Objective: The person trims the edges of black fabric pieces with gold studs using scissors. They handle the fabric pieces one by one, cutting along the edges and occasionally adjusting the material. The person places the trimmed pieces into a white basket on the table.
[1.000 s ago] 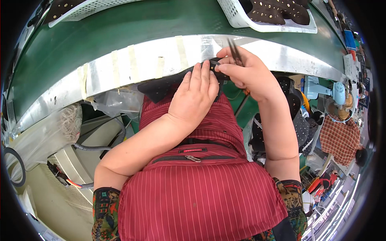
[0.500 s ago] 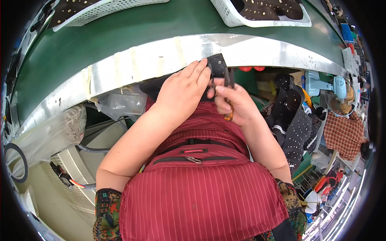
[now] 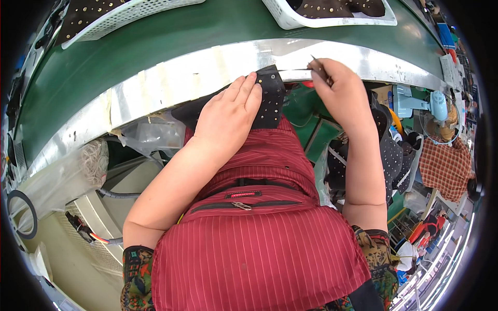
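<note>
A black sheet piece (image 3: 271, 98) studded with small metal dots lies over the table's near edge and hangs toward my lap. My left hand (image 3: 228, 110) is spread flat on it, fingers together and stretched out. Up and to the right, apart from the piece, my right hand (image 3: 340, 88) is closed around dark pointed scissors (image 3: 322, 71); their handles are hidden in the palm. A thin dark line runs between the piece's corner and this hand; I cannot tell whether it is a strip or a blade.
Two white perforated baskets (image 3: 332, 22) with studded dark pieces stand on the green table (image 3: 223, 31), which has a metal front edge (image 3: 176, 78). More studded black pieces (image 3: 394, 155) hang at the right, near a light-blue fan (image 3: 438, 110). Clear plastic (image 3: 150, 133) hangs under the left edge.
My right hand has moved up and right, away from the piece, carrying the scissors. More of the studded sheet now shows. My left hand stays on it, shifted slightly left.
</note>
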A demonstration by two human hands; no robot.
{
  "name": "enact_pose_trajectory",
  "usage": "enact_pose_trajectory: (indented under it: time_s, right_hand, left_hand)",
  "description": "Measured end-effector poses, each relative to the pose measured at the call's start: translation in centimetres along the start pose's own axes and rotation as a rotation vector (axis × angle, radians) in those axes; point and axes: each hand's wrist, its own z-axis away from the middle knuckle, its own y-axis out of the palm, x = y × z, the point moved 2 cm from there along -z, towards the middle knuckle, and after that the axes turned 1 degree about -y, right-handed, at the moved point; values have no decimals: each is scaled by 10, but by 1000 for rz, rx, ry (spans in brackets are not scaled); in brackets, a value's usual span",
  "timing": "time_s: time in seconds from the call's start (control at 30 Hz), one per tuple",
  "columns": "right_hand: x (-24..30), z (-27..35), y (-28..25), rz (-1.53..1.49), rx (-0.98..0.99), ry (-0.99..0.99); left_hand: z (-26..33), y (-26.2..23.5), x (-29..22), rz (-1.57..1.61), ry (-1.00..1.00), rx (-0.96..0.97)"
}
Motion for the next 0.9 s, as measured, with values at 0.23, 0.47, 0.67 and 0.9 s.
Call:
enact_pose_trajectory:
  time_s: [0.23, 0.47, 0.67, 0.9]
  right_hand:
    - [-27, -20, 1, -415, 146, 131]
    - [-35, -30, 9, -285, -72, -139]
    - [-34, -27, 20, -218, -132, -93]
    - [-46, -27, 37, -252, -180, -84]
  left_hand:
    - [0, 1, -4, -39, 9, -9]
    - [-2, 2, -6, -49, -12, -30]
    - [-4, 7, -5, -25, -41, -69]
    - [-15, 11, -8, -118, -59, -50]
